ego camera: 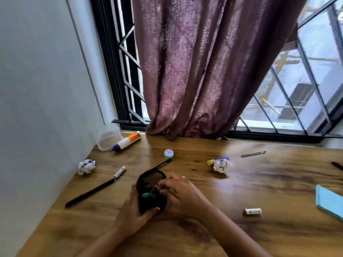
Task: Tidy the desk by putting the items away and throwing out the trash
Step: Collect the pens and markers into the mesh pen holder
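Left hand (132, 212): thumb and fingers curled round the black mesh holder (152, 179).
Right hand (182, 194): palm down, fingers bent at its mouth; grip unclear.

The right hand (182, 193) is wearing a thin, pale ring (183, 176) on one finger. The left hand (133, 214) and both forearms (232, 230) are showing bare.

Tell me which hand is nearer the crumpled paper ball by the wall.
Left. The left hand grips the black mesh holder, right of the paper ball; the right hand sits farther right, across the holder.
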Action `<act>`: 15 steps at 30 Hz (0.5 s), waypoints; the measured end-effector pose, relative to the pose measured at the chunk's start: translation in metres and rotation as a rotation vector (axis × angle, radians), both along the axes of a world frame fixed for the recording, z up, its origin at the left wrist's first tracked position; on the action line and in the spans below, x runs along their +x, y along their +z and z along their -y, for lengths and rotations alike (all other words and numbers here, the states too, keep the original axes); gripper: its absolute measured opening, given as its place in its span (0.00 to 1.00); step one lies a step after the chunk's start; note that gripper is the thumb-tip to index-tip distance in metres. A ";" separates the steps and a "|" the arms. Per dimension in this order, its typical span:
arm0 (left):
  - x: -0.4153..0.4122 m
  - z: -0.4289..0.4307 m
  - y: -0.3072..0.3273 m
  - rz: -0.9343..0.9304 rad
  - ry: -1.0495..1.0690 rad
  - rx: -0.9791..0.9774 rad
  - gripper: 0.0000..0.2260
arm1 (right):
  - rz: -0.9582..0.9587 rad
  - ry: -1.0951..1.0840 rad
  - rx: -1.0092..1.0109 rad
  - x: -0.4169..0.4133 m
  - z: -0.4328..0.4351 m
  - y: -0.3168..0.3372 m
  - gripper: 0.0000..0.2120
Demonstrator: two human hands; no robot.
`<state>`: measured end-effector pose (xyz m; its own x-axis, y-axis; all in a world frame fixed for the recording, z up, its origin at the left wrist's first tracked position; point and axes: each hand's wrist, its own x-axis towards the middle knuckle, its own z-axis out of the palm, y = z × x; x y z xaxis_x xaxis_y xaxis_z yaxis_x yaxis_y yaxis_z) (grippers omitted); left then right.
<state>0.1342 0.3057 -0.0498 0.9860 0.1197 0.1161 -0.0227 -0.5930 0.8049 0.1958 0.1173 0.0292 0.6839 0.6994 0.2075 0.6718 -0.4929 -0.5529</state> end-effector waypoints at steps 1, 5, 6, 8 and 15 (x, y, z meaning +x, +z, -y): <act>-0.001 -0.004 -0.002 -0.006 0.007 -0.004 0.42 | -0.004 -0.001 -0.004 -0.001 -0.001 -0.002 0.11; -0.002 -0.009 -0.001 0.018 0.002 -0.022 0.37 | -0.039 0.018 0.003 -0.003 -0.007 -0.007 0.14; -0.002 -0.008 0.000 0.035 0.004 -0.020 0.36 | -0.065 -0.005 0.031 -0.002 -0.006 -0.007 0.15; -0.004 -0.008 -0.001 0.059 0.020 -0.014 0.36 | -0.102 -0.101 0.154 0.001 -0.004 -0.007 0.17; -0.015 -0.011 0.001 0.105 0.137 -0.019 0.35 | -0.070 -0.219 -0.228 0.075 -0.027 -0.037 0.18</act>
